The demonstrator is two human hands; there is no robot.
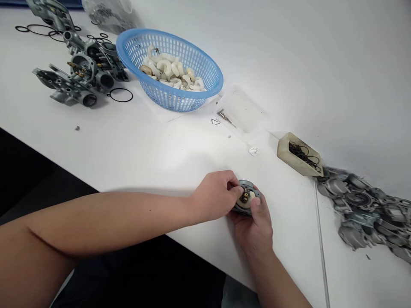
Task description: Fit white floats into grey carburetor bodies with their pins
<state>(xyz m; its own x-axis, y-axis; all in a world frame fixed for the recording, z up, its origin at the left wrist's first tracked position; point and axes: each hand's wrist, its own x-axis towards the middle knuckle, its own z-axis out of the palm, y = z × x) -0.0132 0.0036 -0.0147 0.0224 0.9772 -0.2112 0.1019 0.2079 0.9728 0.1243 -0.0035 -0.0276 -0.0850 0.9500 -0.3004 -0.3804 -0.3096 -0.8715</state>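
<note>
My right hand (255, 229) is wrapped round a grey metal carburetor (246, 183), its open side turned up and a little above the white table. Inside it show brass jets and a whitish curved float (252, 196), with my right thumb resting at the float's edge. My left hand (218, 194) reaches in from the left, thumb and forefinger pinched together at the carburetor's inner parts. Whatever sits between those fingertips is too small or hidden to make out.
A blue basket (173, 96) holds several white floats. Beside it are a clear tray (245, 113) with thin metal pins and a cream box (297, 160) of black rings. Carburetors (81, 75) stand at the left; grey metal bowls (362, 214) are heaped at the right.
</note>
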